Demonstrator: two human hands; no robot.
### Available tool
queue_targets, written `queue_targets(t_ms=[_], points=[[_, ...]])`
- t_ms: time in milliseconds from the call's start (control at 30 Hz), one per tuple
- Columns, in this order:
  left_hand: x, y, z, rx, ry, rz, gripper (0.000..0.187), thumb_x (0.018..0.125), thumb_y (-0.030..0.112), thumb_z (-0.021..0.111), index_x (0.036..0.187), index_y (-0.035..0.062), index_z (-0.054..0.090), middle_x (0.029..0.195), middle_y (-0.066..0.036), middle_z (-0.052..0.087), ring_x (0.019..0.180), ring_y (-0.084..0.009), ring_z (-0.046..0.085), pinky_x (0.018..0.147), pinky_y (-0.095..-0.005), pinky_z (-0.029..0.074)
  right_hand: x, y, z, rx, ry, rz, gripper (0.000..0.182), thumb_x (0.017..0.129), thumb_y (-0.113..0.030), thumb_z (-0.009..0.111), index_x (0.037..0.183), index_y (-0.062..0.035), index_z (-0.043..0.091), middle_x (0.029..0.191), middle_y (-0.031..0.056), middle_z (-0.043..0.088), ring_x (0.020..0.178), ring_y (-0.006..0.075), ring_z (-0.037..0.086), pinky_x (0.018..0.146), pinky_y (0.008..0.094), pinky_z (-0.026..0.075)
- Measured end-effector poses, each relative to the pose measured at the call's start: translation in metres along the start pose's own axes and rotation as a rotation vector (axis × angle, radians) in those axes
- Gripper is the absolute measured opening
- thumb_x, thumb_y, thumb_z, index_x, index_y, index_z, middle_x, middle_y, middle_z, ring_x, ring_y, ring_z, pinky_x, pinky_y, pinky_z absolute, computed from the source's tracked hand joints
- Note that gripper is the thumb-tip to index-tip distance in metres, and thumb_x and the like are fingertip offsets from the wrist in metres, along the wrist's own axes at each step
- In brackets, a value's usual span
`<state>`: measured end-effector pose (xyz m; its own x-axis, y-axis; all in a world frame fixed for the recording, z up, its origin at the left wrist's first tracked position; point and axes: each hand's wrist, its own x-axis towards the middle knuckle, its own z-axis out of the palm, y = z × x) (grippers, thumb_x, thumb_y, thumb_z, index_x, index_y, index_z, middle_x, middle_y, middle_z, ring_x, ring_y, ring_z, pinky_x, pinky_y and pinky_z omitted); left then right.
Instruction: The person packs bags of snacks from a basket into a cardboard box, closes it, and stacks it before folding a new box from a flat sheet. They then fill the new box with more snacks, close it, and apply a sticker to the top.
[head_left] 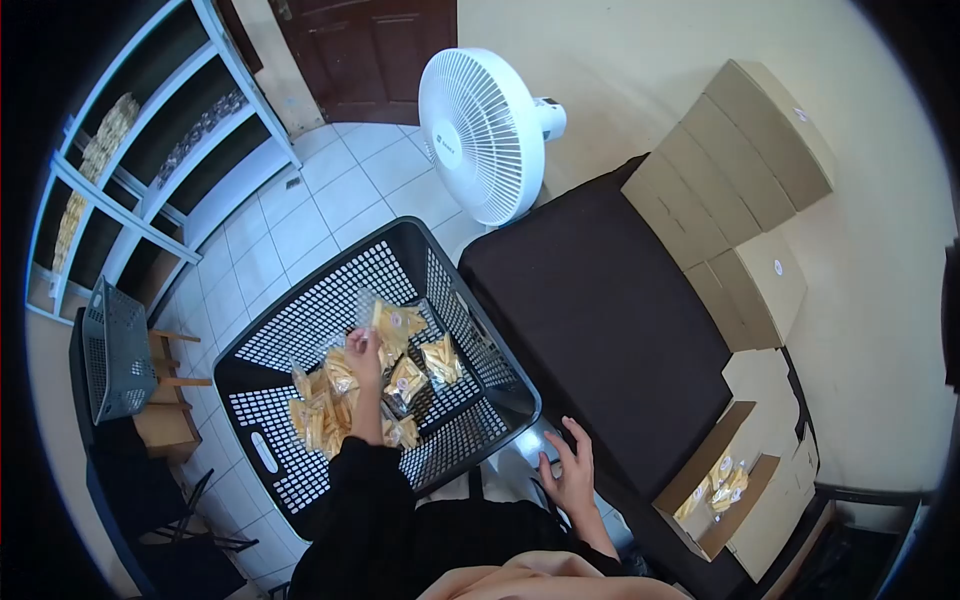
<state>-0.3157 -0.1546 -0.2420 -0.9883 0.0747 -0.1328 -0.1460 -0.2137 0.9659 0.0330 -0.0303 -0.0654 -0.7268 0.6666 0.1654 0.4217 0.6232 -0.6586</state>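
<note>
Surroundings: black perforated basket (300, 330) on the tiled floor (330, 200), holding a heap of clear snack packets (325, 415) with yellow contents. Just right of the basket, a dark counter (600, 310); a white fan (480, 135) stands beyond its far corner, near a brown door (365, 50). Stacked closed cardboard boxes (730, 160) sit along the counter's right side against the wall. An open carton (715, 490) at the counter's near right end holds a few packets. Blue shelving (150, 190) stands far left, with a grey crate (115, 350) on a stool below it. The basket's high right wall stands between the packets and the counter.

Left hand (363, 358): dark-sleeved arm reaches forward into the basket, hand raised above the heap, fingers pinched on one packet (392, 322), which is lifted clear of the pile, inside the basket, near its middle.

Right hand (572, 470): rests near the counter's near edge, beside the basket's corner; fingers spread and released, holding nothing.
</note>
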Motion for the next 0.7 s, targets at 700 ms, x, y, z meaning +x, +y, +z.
queue_targets(t_ms=[700], points=[[-0.396, 0.139, 0.227, -0.179, -1.494, 0.079, 0.021, 0.077, -0.009, 0.055, 0.092, 0.0006, 0.046, 0.089, -0.005, 0.043, 0.078, -0.009, 0.052, 0.066, -0.0209, 0.047, -0.114, 0.062, -0.194, 0.82, 0.34, 0.361, 0.089, 0.067, -0.016, 0.075, 0.134, 0.0013, 0.019, 0.119, 0.0147, 0.046, 0.097, 0.0187, 0.054, 0.082, 0.0287, 0.044]])
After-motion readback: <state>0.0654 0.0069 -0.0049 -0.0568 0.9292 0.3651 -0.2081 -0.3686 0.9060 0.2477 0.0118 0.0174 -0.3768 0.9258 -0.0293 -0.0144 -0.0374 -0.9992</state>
